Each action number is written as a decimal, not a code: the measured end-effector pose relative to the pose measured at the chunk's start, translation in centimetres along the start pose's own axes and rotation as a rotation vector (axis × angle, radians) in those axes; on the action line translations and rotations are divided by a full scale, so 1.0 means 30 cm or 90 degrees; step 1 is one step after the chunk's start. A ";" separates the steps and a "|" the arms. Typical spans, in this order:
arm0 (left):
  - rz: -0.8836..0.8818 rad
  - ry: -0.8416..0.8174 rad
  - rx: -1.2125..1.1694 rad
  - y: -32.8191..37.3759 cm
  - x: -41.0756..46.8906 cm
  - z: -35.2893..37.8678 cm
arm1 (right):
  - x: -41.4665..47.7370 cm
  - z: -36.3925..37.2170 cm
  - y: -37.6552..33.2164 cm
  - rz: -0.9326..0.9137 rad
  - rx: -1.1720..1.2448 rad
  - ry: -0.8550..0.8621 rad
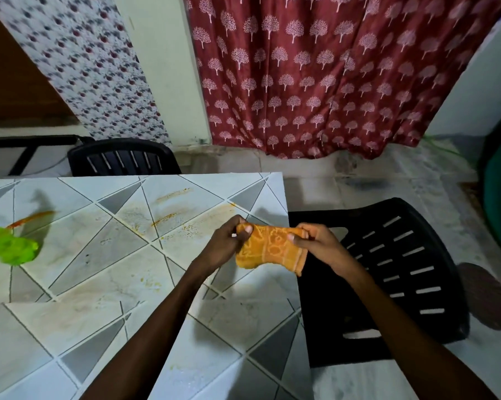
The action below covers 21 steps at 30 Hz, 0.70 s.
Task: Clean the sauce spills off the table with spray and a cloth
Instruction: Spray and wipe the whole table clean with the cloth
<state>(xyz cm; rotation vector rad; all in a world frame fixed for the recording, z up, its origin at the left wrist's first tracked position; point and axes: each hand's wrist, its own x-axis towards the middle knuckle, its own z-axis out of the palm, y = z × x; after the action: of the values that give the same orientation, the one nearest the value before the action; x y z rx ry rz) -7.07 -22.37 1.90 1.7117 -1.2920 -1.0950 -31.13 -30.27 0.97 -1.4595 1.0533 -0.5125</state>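
**Inspector:** Report the state of the hands.

**Technician:** Both hands are closed on the orange cloth (272, 249). The left hand (226, 243) pinches the cloth's left end between thumb and curled fingers. The right hand (315, 243) pinches the right end the same way. The cloth is stretched between the 2 hands, with its lower part hanging.

**Inspector:** Location of the cloth?

**Technician:** Held up over the right edge of the bench (85, 313), nearer the far right corner.

**Inspector:** Condition of the bench?

**Technician:** Orange sauce smears (164, 219) lie toward the far edge, left of the hands. 1 thicker streak (31, 219) lies near the left edge, beside a blurred green object (10, 246) that cannot be identified. 1 black chair (344, 327) stands just beside the right edge. A second chair (122, 151) stands at the far edge.
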 end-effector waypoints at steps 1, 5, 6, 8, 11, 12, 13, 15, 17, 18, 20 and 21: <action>-0.026 0.008 -0.093 0.026 0.002 0.020 | -0.007 -0.020 -0.009 0.029 0.145 -0.014; -0.095 0.131 -0.301 0.116 0.035 0.127 | -0.016 -0.058 -0.021 0.130 0.509 -0.133; -0.118 0.173 -0.326 0.129 0.046 0.151 | -0.021 -0.056 -0.020 0.150 0.549 -0.159; -0.164 0.222 -0.325 0.138 0.064 0.187 | -0.023 -0.048 -0.001 0.186 0.583 -0.176; -0.209 0.194 -0.341 0.109 0.088 0.186 | 0.002 -0.034 0.040 0.277 0.586 -0.122; -0.205 0.175 -0.333 0.096 0.108 0.177 | 0.022 -0.037 0.042 0.304 0.575 -0.084; -0.189 0.153 -0.299 0.079 0.125 0.171 | 0.046 -0.042 0.054 0.324 0.573 -0.057; -0.149 0.110 -0.258 0.050 0.178 0.161 | 0.105 -0.052 0.057 0.349 0.594 -0.014; -0.124 0.083 -0.220 0.010 0.246 0.147 | 0.185 -0.060 0.053 0.331 0.586 0.043; -0.100 0.090 -0.163 -0.022 0.289 0.133 | 0.232 -0.065 0.045 0.296 0.553 0.078; -0.053 0.095 0.034 -0.109 0.387 0.092 | 0.341 -0.076 0.032 0.186 0.402 0.170; -0.044 0.089 0.132 -0.151 0.428 0.068 | 0.388 -0.078 0.014 0.119 0.293 0.205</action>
<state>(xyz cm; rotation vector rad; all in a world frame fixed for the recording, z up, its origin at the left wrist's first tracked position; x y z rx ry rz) -5.55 -33.81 -5.57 1.9627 -1.3028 -0.8861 -27.42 -41.17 -2.01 -0.8816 1.2122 -0.8113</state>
